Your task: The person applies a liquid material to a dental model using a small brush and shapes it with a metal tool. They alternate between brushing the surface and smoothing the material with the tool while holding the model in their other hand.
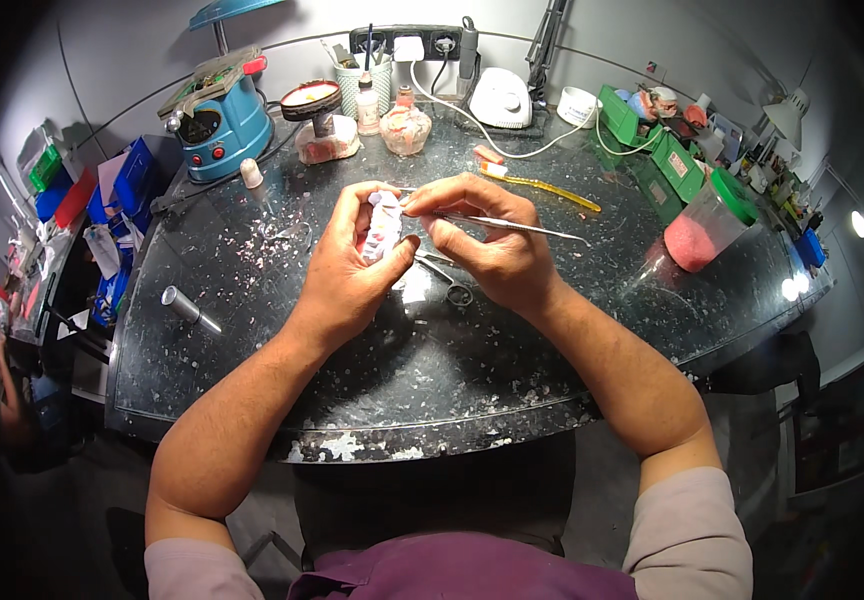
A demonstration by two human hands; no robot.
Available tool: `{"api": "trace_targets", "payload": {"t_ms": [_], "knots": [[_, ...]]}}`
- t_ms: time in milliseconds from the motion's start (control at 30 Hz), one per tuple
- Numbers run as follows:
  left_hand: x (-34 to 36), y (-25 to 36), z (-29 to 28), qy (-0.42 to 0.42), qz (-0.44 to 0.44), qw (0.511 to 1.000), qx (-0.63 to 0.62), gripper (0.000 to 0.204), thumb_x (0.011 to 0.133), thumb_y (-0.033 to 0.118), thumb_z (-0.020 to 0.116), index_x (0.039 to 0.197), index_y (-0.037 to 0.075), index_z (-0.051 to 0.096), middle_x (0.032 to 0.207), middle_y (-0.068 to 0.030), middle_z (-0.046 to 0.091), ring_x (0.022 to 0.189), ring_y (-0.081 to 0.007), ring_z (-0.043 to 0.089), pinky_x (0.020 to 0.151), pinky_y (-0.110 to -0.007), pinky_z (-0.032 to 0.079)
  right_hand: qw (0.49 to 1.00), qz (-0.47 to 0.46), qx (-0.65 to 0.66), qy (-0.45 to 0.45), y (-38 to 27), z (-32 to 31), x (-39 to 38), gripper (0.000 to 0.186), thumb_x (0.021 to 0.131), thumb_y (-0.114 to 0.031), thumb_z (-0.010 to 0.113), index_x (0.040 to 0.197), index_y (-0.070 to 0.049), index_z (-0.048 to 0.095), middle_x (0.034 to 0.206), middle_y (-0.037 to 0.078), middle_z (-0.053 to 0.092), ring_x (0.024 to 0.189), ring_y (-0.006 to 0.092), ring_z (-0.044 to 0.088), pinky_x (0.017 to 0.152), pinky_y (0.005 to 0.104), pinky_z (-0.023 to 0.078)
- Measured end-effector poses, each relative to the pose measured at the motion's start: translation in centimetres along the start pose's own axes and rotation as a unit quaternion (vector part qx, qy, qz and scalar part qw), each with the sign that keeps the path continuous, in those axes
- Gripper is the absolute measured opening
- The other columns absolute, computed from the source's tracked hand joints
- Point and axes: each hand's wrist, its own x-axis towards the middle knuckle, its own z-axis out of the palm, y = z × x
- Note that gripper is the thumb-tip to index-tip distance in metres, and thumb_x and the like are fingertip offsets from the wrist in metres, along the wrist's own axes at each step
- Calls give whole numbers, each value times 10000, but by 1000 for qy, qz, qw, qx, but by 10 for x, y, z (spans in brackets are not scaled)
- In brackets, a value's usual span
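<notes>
Over the middle of the black table, my left hand point(344, 268) is closed around a white and pink dental model point(382, 230), held up on its side between fingers and thumb. My right hand point(497, 243) pinches a thin metal dental carver point(532, 227) like a pen. Its hooked rear end points right, while its front end is at the model's upper edge, partly hidden by my fingers. Below the hands, a pair of metal scissors point(458, 293) lies on the table, partly covered by them. Pink and white shavings point(270, 238) are scattered left of my left hand.
A metal cylinder point(188, 308) lies at left, near a blue machine point(224, 148). Behind stand a bottle point(367, 105), a stained flask point(405, 130) and a white device point(500, 98). A yellow-handled toothbrush point(552, 190) and a green-lidded jar of pink powder point(697, 235) are at right.
</notes>
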Motion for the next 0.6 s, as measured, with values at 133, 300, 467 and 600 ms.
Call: {"api": "trace_targets", "payload": {"t_ms": [133, 300, 467, 600], "knots": [[-1, 2, -2, -9, -38, 999, -32, 450, 913, 42, 696, 1297, 57, 462, 1188, -35, 539, 1114, -103, 547, 959, -256, 453, 997, -19, -45, -60, -2, -6, 1, 149, 863, -16, 669, 1009, 3, 690, 1007, 77, 720, 999, 143, 678, 925, 301, 532], [0, 1, 0, 2, -8, 1000, -18, 461, 912, 38, 687, 1295, 49, 433, 1155, -73, 591, 1062, -115, 574, 898, -265, 478, 1000, 0, -2, -26, -2, -2, 0, 151, 867, -15, 664, 1014, 10, 685, 1001, 72, 716, 1001, 146, 678, 920, 298, 533], [-1, 2, -1, 0, -30, 999, -31, 459, 907, 38, 701, 1298, 59, 461, 1189, -36, 539, 1123, -101, 540, 968, -257, 443, 999, 4, -11, -30, -3, -1, 0, 145, 865, -11, 657, 1006, 10, 685, 1000, 78, 711, 995, 149, 682, 919, 302, 535], [-2, 3, -1, -3, -37, 999, -17, 460, 910, 32, 695, 1302, 60, 457, 1184, -37, 540, 1110, -99, 543, 955, -251, 444, 998, -22, -27, -61, 1, -8, 1, 146, 859, -7, 655, 1002, 6, 682, 994, 82, 707, 986, 164, 691, 917, 307, 539]]}}
